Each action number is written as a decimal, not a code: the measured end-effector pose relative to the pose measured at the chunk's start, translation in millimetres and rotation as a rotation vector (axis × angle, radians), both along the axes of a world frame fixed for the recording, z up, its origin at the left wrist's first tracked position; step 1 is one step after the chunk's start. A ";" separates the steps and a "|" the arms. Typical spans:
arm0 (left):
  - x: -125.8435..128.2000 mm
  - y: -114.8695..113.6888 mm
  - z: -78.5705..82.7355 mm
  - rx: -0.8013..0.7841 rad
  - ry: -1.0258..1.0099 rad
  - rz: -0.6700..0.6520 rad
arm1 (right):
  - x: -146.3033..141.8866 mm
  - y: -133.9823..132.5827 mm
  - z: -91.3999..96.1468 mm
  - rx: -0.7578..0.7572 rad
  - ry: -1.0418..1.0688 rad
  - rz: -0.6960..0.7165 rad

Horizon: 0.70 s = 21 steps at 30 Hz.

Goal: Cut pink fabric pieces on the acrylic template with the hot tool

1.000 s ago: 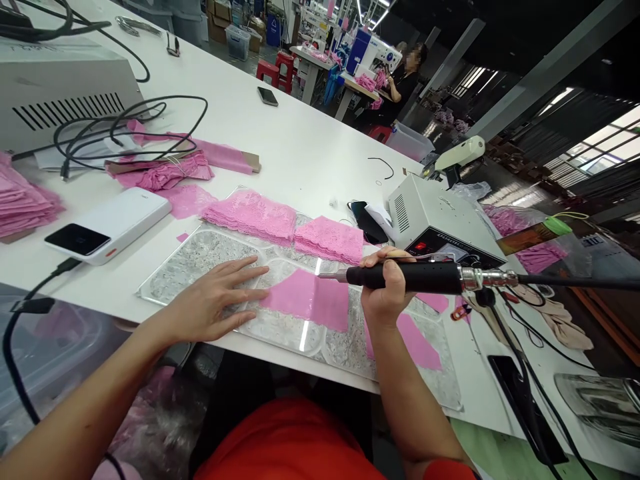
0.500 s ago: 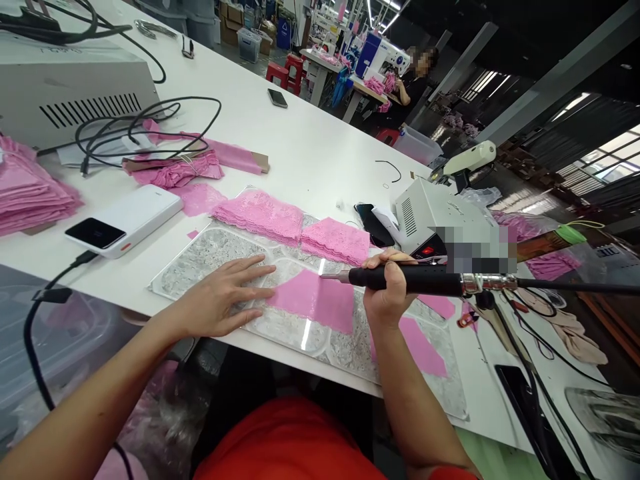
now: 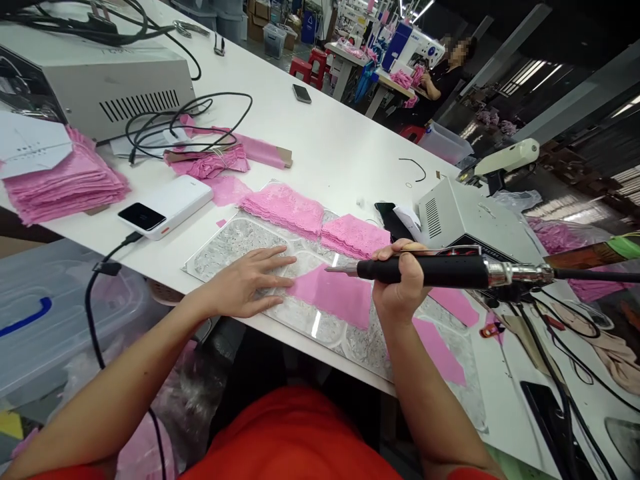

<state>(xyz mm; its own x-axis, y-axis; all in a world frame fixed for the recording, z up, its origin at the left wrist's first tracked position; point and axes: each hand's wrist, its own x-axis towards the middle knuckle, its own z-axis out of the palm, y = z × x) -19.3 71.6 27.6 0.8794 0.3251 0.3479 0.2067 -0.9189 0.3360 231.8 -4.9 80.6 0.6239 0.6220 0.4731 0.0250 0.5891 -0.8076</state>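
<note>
Main thing here: a flat pink fabric piece with one tapered end (image 3: 337, 297), lying on a grey mottled board with a clear glossy top (image 3: 225, 247), right in front of the red shirt (image 3: 295, 433). Laid lengthwise roughly left to right across the body, dipping a bit toward the lap at the right, with the tapered end to the left.

Nearest to that tapered end: the bare left hand (image 3: 253, 283), palm down, fingers spread and pretty straight, gripping nothing. Looks to be touching the left corner with a fingertip, or just beside it. Can't say about pressure.

Past the other end: the bare right hand (image 3: 400, 280), curled tight around a black cylindrical hand tool with a slim metal tip (image 3: 455, 271). Held close to level, pointing left back over the fabric, with the tip at the far edge, between both hands. Touching or hovering? Can't tell from this angle.

Just beyond: a long stack of pink lace fabric (image 3: 283, 208) and a shorter pink stack (image 3: 355, 235). By the right forearm, more flat pink pieces (image 3: 440, 353). Further out on the white table (image 3: 345, 140), a white power bank (image 3: 185, 200) to the left, a pale grey metal box (image 3: 475, 220) to the right.
</note>
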 end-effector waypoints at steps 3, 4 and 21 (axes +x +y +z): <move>-0.2 -0.8 0.3 -0.012 -0.002 0.005 | -6.6 4.5 -3.1 -0.020 -0.013 0.017; -0.4 -0.9 0.3 -0.013 -0.002 0.005 | -8.0 5.7 -4.1 -0.021 -0.010 0.018; 0.2 -1.1 -0.2 -0.032 0.010 0.008 | -11.3 11.0 -7.8 0.006 -0.018 0.047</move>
<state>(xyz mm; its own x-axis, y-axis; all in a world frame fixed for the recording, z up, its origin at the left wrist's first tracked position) -19.1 70.5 27.4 0.8802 0.3429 0.3281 0.2176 -0.9060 0.3631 220.4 6.1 72.8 0.5854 0.6474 0.4880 0.0123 0.5948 -0.8038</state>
